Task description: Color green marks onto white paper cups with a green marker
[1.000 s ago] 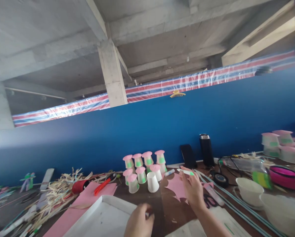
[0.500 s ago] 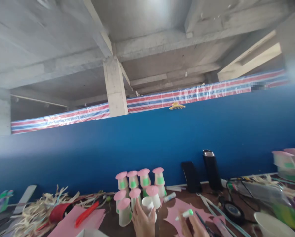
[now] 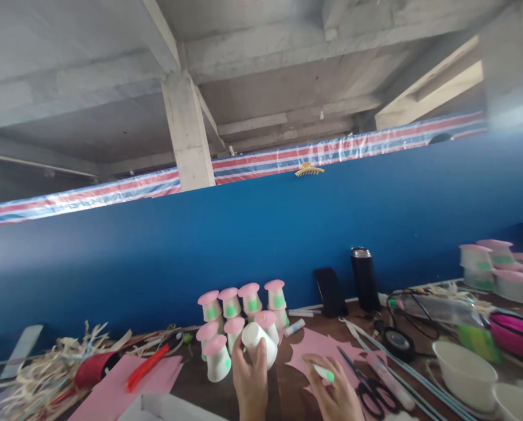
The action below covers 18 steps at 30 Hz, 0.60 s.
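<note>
My left hand [image 3: 250, 383] has its fingers and thumb around a white paper cup [image 3: 261, 342], which is tilted. Just behind and to its left, several cups [image 3: 218, 365] with round pink paper tops and green patches stand in rows, some stacked two high. In my right hand [image 3: 338, 392] is a slim white marker [image 3: 324, 372] with a bright green end, held between thumb and fingers. Under that hand lies a jagged sheet of pink paper [image 3: 307, 345], and black-handled scissors [image 3: 369, 389] rest beside it.
A red cutter-like tool [image 3: 147, 367] lies on pink sheets [image 3: 112, 389] at left, near a heap of pale strips [image 3: 59, 365]. A phone [image 3: 331, 292] and black flask [image 3: 365, 280] stand against the blue partition [image 3: 156, 251]. White cups [image 3: 465, 368] and more pink-topped cups [image 3: 475, 266] are at right.
My left hand has tilted the white cup and brought it slightly away from the table. My right hand still holds the marker, now pointing more downward. The view has shifted a little.
</note>
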### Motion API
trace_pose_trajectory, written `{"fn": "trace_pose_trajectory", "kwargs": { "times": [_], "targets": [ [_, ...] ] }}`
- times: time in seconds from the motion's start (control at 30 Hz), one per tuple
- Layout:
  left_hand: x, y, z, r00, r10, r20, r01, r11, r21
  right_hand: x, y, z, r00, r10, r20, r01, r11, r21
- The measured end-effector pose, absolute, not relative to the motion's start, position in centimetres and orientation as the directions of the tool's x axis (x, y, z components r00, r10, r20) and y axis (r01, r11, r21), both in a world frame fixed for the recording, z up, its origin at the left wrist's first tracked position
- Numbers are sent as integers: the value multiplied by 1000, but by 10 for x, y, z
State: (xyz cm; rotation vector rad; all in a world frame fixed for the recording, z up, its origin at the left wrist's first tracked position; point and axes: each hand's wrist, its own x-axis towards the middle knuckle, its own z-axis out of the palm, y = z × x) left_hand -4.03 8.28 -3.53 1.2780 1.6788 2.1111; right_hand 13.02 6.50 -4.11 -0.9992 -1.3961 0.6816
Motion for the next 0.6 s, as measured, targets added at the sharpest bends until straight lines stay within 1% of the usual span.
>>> {"fn": "trace_pose_trajectory", "kwargs": {
  "times": [0.03,0.07,0.13,0.17,0.2,0.27,0.33,0.43,0.5,0.6],
  "targets": [
    [-36,79,-31,-606,649,460,267,-379,886,133,67,-41,163,895,416,145,395,-907],
    [-32,77,-28,-584,703,407,163,-389,907,135,70,-42,173,918,358,117,341,-933],
    [-27,74,-24,-518,792,323,-23,-390,921,139,76,-45,151,953,263,18,264,-964],
    [-25,73,-24,-481,827,290,-107,-384,917,140,80,-48,132,968,213,-67,223,-972],
    [-23,73,-23,-442,857,265,-183,-375,909,141,83,-50,106,981,161,-159,177,-971],
    [-20,72,-23,-369,900,231,-296,-350,889,140,86,-54,50,997,66,-251,76,-965],
    [-17,70,-21,-327,919,219,-343,-332,879,138,84,-55,-58,998,-12,-291,-29,-956],
    [-10,66,-18,-311,918,245,-319,-343,883,134,77,-51,-208,976,-69,-311,-133,-941],
    [-5,64,-16,-278,921,273,-287,-351,891,132,74,-49,-210,975,-73,-310,-138,-941],
    [0,65,-17,-251,927,280,-257,-342,904,131,73,-48,-161,983,-93,-289,-137,-948]
  ]
}}
